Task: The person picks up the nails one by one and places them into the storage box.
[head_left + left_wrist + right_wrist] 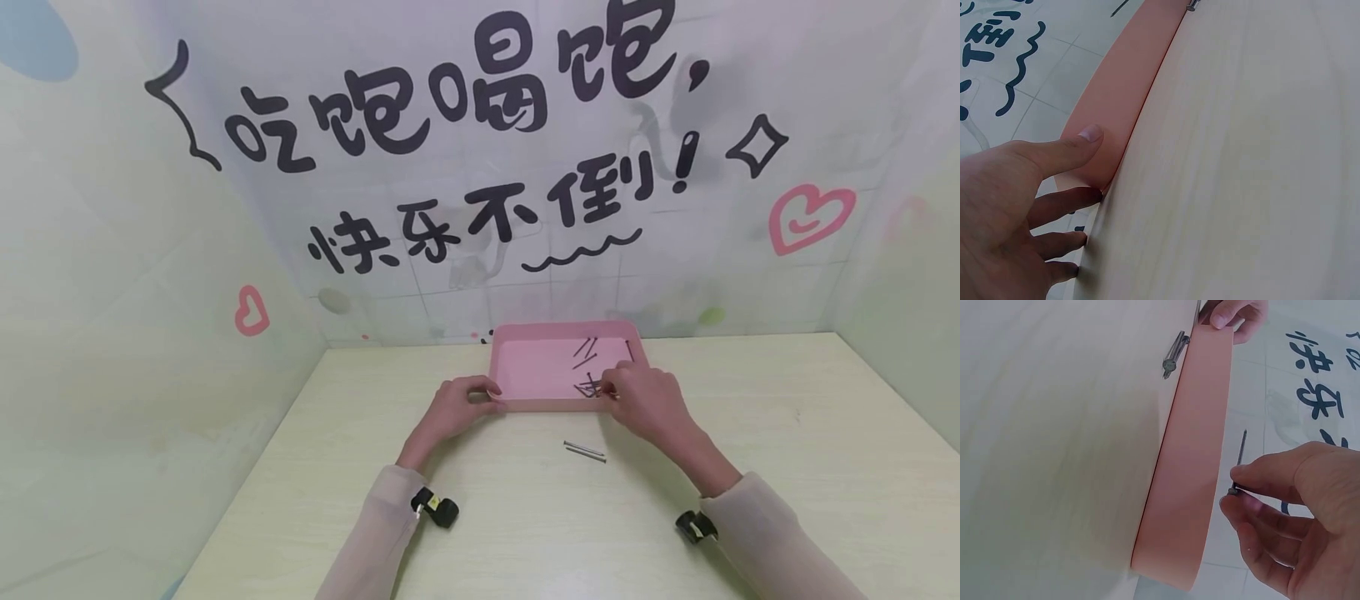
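A shallow pink tray (540, 405) stands at the back of the table. My left hand (457, 406) holds its near left corner, the thumb on the front wall (1107, 106) and a finger at the lower edge. At the near right side, my right hand (645, 398) pinches a nail (1240, 456) between thumb and finger, close to its head. Several dark nails (588, 388) lie in the tray's right half, partly hidden by that hand. Two more nails (585, 452) lie side by side on the table in front of the tray.
Pale wood forms the tabletop (517, 517). A printed white sheet (420, 308) with black writing rises right behind the tray, and pale sheets also stand on both sides. Each sleeve carries a small black camera (442, 510) at the wrist.
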Demonstrator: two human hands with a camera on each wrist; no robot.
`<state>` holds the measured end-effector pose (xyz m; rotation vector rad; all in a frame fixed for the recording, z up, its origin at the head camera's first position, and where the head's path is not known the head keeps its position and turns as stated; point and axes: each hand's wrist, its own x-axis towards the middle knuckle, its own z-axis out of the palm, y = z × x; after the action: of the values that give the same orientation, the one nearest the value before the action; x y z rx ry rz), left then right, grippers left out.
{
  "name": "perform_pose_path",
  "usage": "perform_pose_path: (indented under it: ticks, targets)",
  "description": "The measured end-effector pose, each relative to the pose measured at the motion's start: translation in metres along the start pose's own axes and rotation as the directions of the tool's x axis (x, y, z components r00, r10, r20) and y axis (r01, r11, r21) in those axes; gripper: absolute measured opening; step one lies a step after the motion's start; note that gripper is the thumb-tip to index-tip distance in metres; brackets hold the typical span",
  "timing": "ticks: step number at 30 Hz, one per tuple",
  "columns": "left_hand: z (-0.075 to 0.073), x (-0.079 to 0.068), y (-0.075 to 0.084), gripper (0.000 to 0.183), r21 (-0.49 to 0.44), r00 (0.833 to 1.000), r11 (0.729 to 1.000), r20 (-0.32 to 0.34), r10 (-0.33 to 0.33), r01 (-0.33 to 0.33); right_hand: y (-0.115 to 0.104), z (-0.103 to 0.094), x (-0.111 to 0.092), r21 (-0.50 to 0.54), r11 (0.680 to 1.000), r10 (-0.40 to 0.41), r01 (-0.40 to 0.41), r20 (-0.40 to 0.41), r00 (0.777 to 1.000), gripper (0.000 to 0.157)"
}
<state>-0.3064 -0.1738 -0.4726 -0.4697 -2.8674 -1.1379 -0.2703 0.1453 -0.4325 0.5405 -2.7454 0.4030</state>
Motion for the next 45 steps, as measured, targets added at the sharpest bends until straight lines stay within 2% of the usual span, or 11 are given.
perform_pose_path:
  ticks: [15,20,23,26,30,35,39,42,45]
  targets:
    - [-0.001,0.000,-0.001,0.019,0.002,1.000,1.000,0.012,-0.002,0.001,0.003,0.001,0.001,0.052,0.997,0.065,-0.062,-0.051,0.997,0.007]
    - [-0.001,-0.001,-0.001,0.017,-0.003,1.000,1.000,0.004,0.000,0.000,0.001,0.001,0.000,0.064,0.996,0.073,-0.067,-0.092,0.993,0.010]
    - [-0.001,-0.001,-0.001,0.017,-0.007,1.000,1.000,0.005,-0.002,0.002,-0.001,0.000,0.000,0.063,0.997,0.058,-0.052,-0.085,0.995,0.009]
    - [-0.002,-0.001,-0.001,0.017,-0.008,1.000,1.000,0.008,-0.005,0.005,-0.003,-0.001,0.000,0.069,0.997,0.024,-0.022,-0.037,0.999,0.008]
    - [-0.002,-0.001,-0.001,0.018,-0.003,1.000,1.000,0.008,0.000,0.000,-0.005,0.000,0.000,0.097,0.995,-0.044,0.036,0.082,0.996,0.005]
    - [-0.001,0.000,-0.001,0.018,-0.001,1.000,1.000,0.009,0.001,-0.001,-0.006,0.005,0.000,0.142,0.985,-0.134,0.102,0.236,0.963,0.012]
    - [-0.001,0.000,-0.001,0.019,-0.001,1.000,1.000,0.015,-0.008,0.008,-0.007,0.007,-0.002,0.197,0.977,-0.142,0.079,0.333,0.932,0.016]
    - [-0.001,0.001,-0.001,0.019,-0.001,1.000,1.000,0.017,-0.011,0.011,-0.008,0.007,-0.005,0.214,0.974,-0.146,0.069,0.370,0.917,0.018]
    - [0.000,0.001,-0.002,0.018,-0.005,1.000,1.000,0.012,-0.007,0.007,-0.008,0.007,-0.006,0.211,0.975,-0.151,0.074,0.378,0.913,0.019]
